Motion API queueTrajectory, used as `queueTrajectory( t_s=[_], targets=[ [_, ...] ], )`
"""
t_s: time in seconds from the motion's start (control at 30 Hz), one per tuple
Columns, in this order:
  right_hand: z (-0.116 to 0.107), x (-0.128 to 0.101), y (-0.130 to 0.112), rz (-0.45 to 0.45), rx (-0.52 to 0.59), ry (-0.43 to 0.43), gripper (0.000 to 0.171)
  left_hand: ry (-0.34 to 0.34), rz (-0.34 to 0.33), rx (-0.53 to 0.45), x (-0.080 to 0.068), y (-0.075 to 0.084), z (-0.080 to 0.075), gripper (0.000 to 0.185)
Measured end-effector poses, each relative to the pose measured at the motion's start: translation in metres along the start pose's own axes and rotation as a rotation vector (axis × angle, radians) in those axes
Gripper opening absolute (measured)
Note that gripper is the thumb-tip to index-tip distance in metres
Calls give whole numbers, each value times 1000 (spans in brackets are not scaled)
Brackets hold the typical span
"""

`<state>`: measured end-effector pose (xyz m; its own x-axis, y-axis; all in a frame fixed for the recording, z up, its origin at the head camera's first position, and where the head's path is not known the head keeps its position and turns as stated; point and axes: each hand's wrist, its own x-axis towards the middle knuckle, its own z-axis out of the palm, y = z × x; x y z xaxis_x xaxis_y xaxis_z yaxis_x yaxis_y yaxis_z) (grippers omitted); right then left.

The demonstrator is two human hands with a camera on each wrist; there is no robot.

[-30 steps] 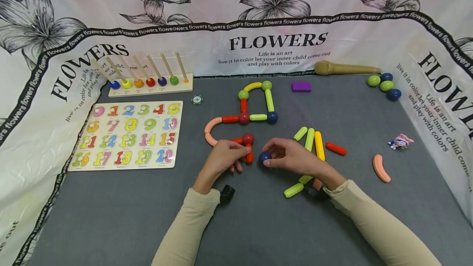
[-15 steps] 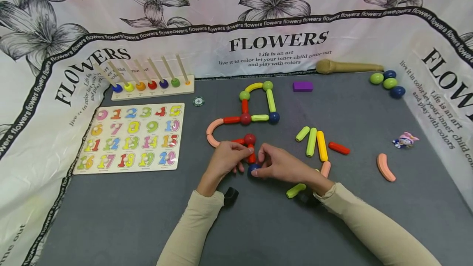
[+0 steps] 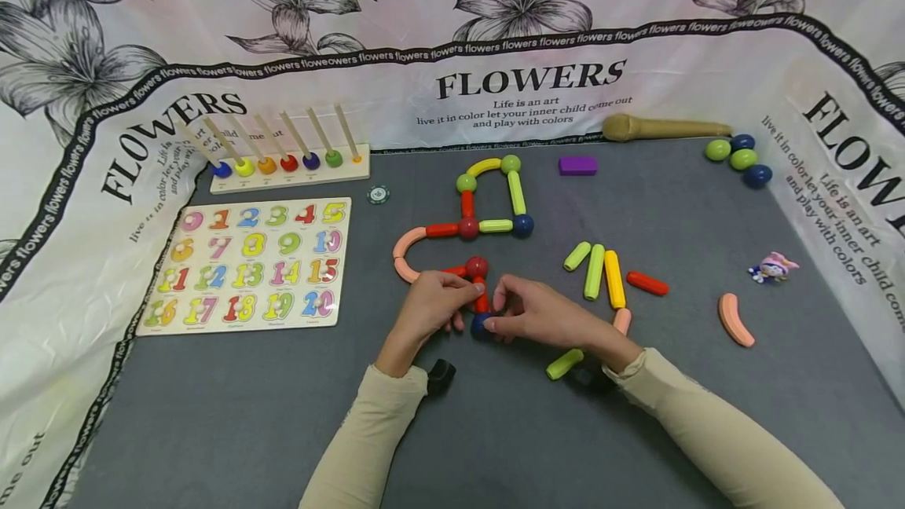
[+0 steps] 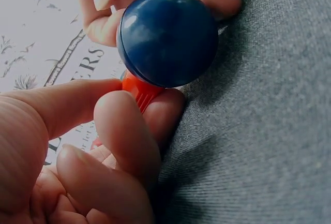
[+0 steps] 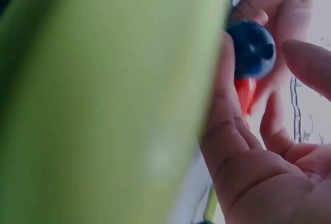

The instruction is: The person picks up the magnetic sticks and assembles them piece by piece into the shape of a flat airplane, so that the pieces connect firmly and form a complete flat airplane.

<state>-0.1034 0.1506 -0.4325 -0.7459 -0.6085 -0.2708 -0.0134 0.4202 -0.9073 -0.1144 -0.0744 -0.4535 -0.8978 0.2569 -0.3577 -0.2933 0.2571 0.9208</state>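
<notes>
My left hand (image 3: 467, 294) pinches a short red stick (image 3: 481, 301) that hangs down from a red ball (image 3: 477, 266) on the grey mat. My right hand (image 3: 496, 314) holds a dark blue ball (image 3: 481, 326) against the lower end of that stick. The left wrist view shows the blue ball (image 4: 168, 38) touching the stick's orange-red tip (image 4: 138, 90), with my left fingers (image 4: 124, 131) curled round the stick. In the right wrist view the ball (image 5: 252, 48) sits on the red stick (image 5: 244, 93) between my right fingers (image 5: 227, 110); a blurred green stick (image 5: 103, 100) fills the left.
A joined figure of sticks and balls (image 3: 488, 195) lies just beyond my hands. Loose sticks (image 3: 601, 273) and a pink curve (image 3: 735, 320) lie to the right. A number puzzle board (image 3: 247, 261) and a peg rack (image 3: 290, 159) stand left; spare balls (image 3: 738, 155) sit far right.
My right hand carried the blue ball leftward and down to the lower end of the red stick. My left hand has stayed on the stick.
</notes>
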Motion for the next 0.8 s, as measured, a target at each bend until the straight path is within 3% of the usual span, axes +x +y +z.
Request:
queueTrajectory(
  t_s=[0.33, 0.53, 0.67, 0.8],
  targets=[
    [-23, -33, 2, -76, -234, -38, 14, -7, -2, -5, -2, 1, 2, 20],
    [-34, -56, 2, -32, -241, -51, 20, 9, -15, 1, -2, 3, 1, 20],
    [-44, -66, 3, -10, -266, 9, 21, 6, -24, 2, -2, 3, 1, 20],
    [-57, -75, 9, -30, -334, 133, 17, 4, -35, 2, 0, 2, 3, 20]
  ],
)
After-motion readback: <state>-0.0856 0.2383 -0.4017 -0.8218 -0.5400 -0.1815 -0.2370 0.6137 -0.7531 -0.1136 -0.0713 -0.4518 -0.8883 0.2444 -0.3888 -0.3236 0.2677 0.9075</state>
